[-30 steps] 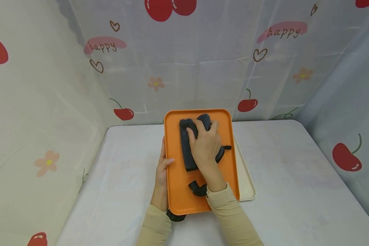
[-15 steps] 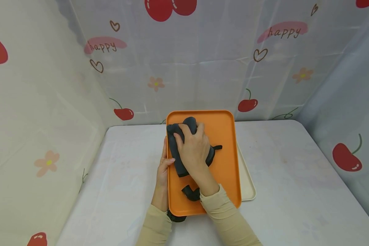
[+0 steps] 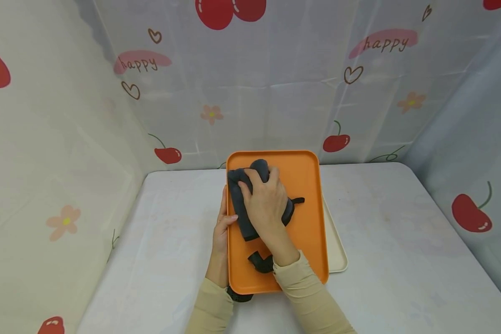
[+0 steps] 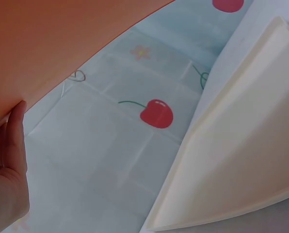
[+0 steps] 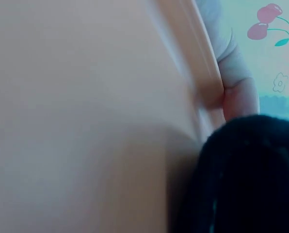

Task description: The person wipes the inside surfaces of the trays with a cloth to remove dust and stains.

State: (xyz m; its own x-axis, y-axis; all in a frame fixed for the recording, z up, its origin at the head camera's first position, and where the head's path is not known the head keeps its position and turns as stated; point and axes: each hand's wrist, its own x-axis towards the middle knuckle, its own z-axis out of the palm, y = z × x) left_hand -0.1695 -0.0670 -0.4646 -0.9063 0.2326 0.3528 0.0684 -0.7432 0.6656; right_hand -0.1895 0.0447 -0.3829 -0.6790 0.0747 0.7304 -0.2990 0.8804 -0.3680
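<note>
An orange tray (image 3: 309, 227) is held up at a tilt above the table. Its left rim lies in my left hand (image 3: 220, 234), thumb over the edge and the other fingers behind. In the left wrist view, fingers of that hand (image 4: 11, 165) touch the tray's underside (image 4: 67, 39). My right hand (image 3: 266, 202) grips a folded dark grey cloth (image 3: 243, 211) against the tray's upper face, near the left rim. The right wrist view has a dark fuzzy mass, likely the cloth (image 5: 251, 174), close to the lens, with my left thumb (image 5: 240, 102) beyond the rim.
A cream tray (image 3: 335, 241) lies on the white table (image 3: 384, 260), partly hidden beneath the orange one. Black straps (image 3: 262, 264) show at both wrists. Patterned curtains (image 3: 271, 116) hang behind the table and at both sides.
My right hand has moved the cloth left and slightly nearer across the tray, then a touch back right. The orange tray has shifted slightly right; my left hand keeps its hold.
</note>
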